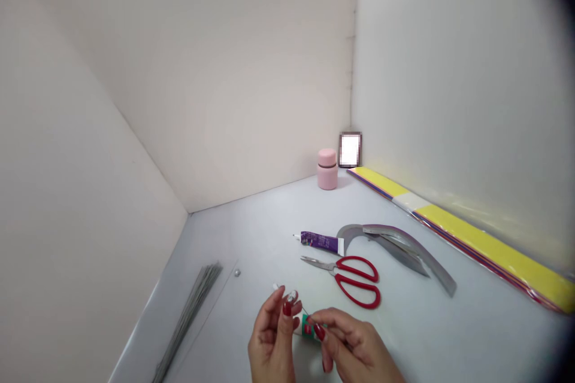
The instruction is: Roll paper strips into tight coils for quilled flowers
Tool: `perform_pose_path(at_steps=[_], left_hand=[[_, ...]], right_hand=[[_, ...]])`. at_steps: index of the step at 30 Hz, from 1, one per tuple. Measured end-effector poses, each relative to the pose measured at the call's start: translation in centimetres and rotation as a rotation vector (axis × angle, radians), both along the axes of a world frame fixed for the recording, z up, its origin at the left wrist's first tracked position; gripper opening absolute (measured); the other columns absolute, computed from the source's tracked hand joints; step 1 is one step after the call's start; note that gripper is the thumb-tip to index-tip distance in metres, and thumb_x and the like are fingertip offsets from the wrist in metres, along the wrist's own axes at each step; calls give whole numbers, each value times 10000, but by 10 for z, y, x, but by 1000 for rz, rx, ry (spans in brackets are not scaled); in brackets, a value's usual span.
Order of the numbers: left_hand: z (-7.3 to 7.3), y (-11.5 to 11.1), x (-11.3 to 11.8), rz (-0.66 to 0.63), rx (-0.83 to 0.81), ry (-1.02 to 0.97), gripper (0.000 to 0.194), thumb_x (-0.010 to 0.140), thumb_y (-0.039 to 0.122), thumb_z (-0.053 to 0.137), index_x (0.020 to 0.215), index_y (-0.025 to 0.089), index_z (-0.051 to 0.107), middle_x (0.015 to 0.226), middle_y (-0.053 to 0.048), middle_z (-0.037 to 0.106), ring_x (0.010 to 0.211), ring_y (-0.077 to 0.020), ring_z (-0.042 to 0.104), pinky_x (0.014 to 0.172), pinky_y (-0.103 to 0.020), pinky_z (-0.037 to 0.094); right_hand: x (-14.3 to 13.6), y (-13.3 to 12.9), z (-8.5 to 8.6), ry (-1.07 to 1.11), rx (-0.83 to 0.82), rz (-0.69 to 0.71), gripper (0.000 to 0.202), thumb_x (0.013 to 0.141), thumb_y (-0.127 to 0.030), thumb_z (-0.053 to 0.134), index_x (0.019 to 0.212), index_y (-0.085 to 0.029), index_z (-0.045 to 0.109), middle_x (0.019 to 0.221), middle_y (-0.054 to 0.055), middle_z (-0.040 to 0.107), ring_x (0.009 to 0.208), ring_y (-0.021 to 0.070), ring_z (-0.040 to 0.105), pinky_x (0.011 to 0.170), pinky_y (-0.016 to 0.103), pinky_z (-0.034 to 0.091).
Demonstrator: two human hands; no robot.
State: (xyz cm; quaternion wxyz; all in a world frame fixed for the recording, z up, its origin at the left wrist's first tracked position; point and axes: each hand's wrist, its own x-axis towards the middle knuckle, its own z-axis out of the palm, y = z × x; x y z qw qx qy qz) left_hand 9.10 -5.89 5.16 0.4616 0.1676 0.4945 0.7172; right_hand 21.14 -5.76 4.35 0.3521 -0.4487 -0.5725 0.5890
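My left hand point(275, 332) is closed, pinching a small silvery-white rolled piece point(291, 296) between thumb and fingers. A thin wire point(305, 310) runs from that piece to my right hand point(348, 338), whose thumb and forefinger are pressed together on it. Below and between the hands lies a green and white object with a red mark point(307, 328), partly covered by the fingers. Just beyond my right hand rest red-handled scissors point(354, 281). A purple glue tube point(321, 242) lies behind them.
Left on the table are a bundle of thin wires point(188, 317), a single wire, and a small silvery ball point(237, 273). Grey curved strips point(395, 239) lie right. A yellow packet point(467, 233) runs along the wall; a pink jar point(327, 170) and framed panel point(350, 149) stand behind.
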Motion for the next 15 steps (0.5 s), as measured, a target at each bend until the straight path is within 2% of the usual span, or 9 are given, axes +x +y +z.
perform_pose_path(at_steps=[4, 7, 11, 15], left_hand=[[-10, 0, 2, -145, -46, 17, 318, 499, 403, 805, 667, 142, 733, 672, -86, 759, 572, -141, 670, 525, -177, 523], [-11, 1, 3, -212, -19, 1, 283, 489, 384, 815, 585, 134, 721, 625, -77, 747, 596, -142, 662, 555, -176, 521], [3, 8, -12, -148, -18, -98, 226, 519, 321, 816, 630, 164, 697, 558, -13, 713, 566, -105, 640, 563, -162, 518], [20, 22, -43, -58, 43, -34, 178, 599, 288, 777, 687, 182, 664, 586, 34, 689, 570, -66, 620, 601, -141, 512]], right_hand=[[-1, 1, 3, 32, -3, -3, 470, 807, -556, 445, 922, -124, 591, 525, -20, 512, 343, 54, 342, 346, 177, 264], [-3, 3, 5, 65, -39, 29, 451, 802, -560, 443, 888, -131, 555, 538, -25, 509, 346, 50, 354, 348, 169, 246], [-4, 6, 3, 99, -159, 149, 456, 763, -583, 450, 864, -142, 507, 545, -16, 545, 325, 40, 330, 343, 160, 223], [-2, 4, -5, 55, -241, 226, 454, 726, -568, 479, 888, -149, 538, 546, -10, 562, 356, 52, 335, 352, 155, 214]])
